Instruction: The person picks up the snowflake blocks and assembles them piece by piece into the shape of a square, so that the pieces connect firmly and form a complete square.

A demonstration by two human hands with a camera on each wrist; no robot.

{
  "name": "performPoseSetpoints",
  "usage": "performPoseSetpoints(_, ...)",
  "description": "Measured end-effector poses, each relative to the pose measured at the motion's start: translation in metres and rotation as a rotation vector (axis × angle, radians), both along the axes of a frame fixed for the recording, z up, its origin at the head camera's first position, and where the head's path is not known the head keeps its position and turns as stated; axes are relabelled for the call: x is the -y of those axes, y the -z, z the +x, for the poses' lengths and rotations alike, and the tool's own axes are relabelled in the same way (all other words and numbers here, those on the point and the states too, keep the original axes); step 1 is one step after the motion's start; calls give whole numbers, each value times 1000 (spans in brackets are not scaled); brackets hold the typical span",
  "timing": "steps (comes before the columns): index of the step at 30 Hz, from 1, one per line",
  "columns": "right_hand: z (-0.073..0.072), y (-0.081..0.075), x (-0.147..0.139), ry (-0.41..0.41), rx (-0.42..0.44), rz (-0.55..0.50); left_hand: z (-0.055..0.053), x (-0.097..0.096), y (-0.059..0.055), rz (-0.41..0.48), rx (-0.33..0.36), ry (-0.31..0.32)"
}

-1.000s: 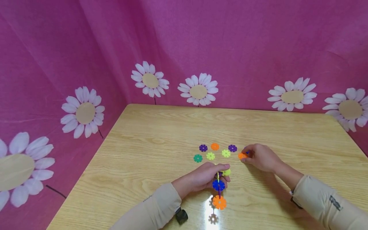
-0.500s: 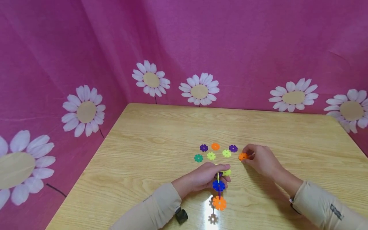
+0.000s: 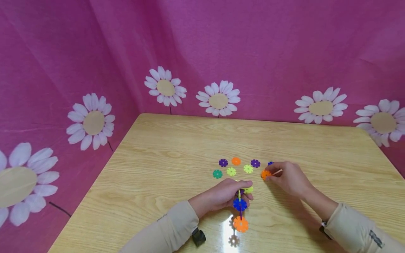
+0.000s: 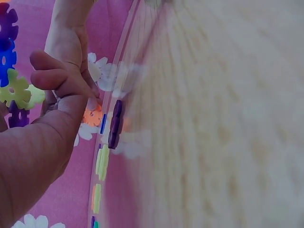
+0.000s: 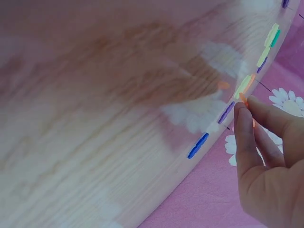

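Observation:
My left hand (image 3: 223, 193) holds a chain of interlocking notched plastic discs. Yellow-green and purple discs sit by its fingers; a blue disc (image 3: 240, 204) and, lowest, an orange disc (image 3: 240, 224) hang toward me. In the left wrist view, part of the chain, with a yellow-green disc (image 4: 17, 89), shows at the left edge. My right hand (image 3: 292, 179) pinches a loose orange disc (image 3: 265, 175) between thumb and fingertips, just above the table. In the right wrist view, its fingers hide most of that disc. A blue disc (image 5: 198, 145) lies on the table near this hand.
Several loose discs lie beyond the hands on the wooden table (image 3: 177, 154): purple (image 3: 255, 163), orange (image 3: 236, 161), yellow-green (image 3: 231, 171) and green (image 3: 217, 174). A pink flowered cloth (image 3: 259, 52) rises behind and left of the table.
My right hand has shifted slightly toward me and tilted the orange disc up between its fingers. The blue disc behind shows again past the fingertips. The left hand and chain stay nearly still.

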State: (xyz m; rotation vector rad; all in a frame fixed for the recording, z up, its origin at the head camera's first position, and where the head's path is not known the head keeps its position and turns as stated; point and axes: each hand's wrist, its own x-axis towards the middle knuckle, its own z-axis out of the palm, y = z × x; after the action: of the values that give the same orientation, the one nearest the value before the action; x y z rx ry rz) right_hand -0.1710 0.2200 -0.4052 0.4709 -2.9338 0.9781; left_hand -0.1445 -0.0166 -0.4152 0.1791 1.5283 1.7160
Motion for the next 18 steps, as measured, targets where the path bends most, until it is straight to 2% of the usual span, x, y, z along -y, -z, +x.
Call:
performPoseSetpoints(8,8,-2,3,-3,11,-17,1,2,-1,-3,-1,-2)
performPoseSetpoints(18,24,-12,8,20,22,-54,1,1,-2,-3,2,-4)
